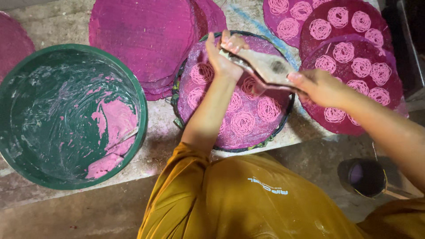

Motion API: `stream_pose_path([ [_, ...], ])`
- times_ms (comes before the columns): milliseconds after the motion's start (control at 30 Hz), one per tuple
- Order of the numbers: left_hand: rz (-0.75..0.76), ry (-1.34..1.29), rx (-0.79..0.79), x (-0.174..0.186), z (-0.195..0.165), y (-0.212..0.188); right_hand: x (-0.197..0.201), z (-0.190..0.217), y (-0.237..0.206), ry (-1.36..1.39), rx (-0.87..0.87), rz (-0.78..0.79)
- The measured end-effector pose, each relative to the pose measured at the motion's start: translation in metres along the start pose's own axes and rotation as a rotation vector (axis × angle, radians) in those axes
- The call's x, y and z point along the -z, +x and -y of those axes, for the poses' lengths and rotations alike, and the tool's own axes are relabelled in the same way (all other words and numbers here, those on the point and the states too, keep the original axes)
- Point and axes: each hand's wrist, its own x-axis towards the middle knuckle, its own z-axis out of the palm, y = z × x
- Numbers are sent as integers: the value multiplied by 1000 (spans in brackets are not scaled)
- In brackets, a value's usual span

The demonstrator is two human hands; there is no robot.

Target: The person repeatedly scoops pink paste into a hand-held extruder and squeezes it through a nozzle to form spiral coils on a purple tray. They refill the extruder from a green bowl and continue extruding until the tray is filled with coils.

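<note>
While both of your hands close on the wooden press (268, 66), it hangs tilted over the round pink mat (234, 132) directly in front of you. Left hand (223, 57) wraps the far end, fingers curled over the top; right hand (319, 86) clamps the near handle end. The mat carries several coiled pink noodle spirals (242, 122), laid side by side. Right of it, two more mats (354, 66) overlap, each dotted with spirals. Behind and left, a stack of bare pink mats (146, 40). Far left sits a green tub (71, 115), pink dough (113, 132) clinging to its inner wall. A dark cup (365, 177) stands near your right elbow.
</note>
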Motion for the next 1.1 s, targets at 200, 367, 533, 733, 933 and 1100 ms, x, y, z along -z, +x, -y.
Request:
stream_pose_path([
  [200, -4, -25, 95, -33, -2, 6, 11, -7, 11, -41, 168, -151],
  [367, -377, 907, 555, -4, -4, -8, 9, -20, 12, 141, 215, -64],
  [533, -226, 1219, 736, 48, 6, -18, 0, -27, 19, 204, 170, -140],
  [733, 336, 2229, 92, 60, -16, -47, 5, -46, 17, 184, 220, -273],
  [933, 79, 833, 230, 27, 6, -10, 12, -66, 11, 254, 139, -89],
  [1100, 101, 50, 162, -4, 55, 25, 30, -59, 13, 259, -1, 47],
])
